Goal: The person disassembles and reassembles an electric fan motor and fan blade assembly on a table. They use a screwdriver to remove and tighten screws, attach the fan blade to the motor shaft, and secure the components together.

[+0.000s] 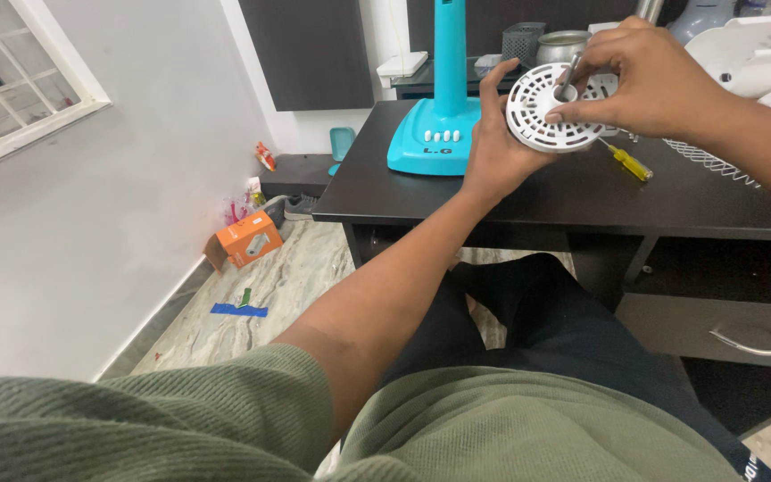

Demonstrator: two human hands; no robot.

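The left hand [493, 147] curls around the edge of a round white slotted plastic disc [553, 109], gripping it above the dark desk [528, 192], while the right hand [644, 76] lies over the disc's top, fingers closed on a thin metal shaft [569, 77] at its centre. Just below the right hand lies a yellow-handled screwdriver [626, 162]; left of the left hand stands a smooth turquoise fan base [435, 134].

A dark desk [582, 201] carries a turquoise fan base [435, 138] near its left rear corner. Right of that base lie a yellow-handled screwdriver [628, 164] and, farther right, a white wire grille [716, 161]. Left of the base, down on the marble floor [261, 295], sits an orange box [248, 239].
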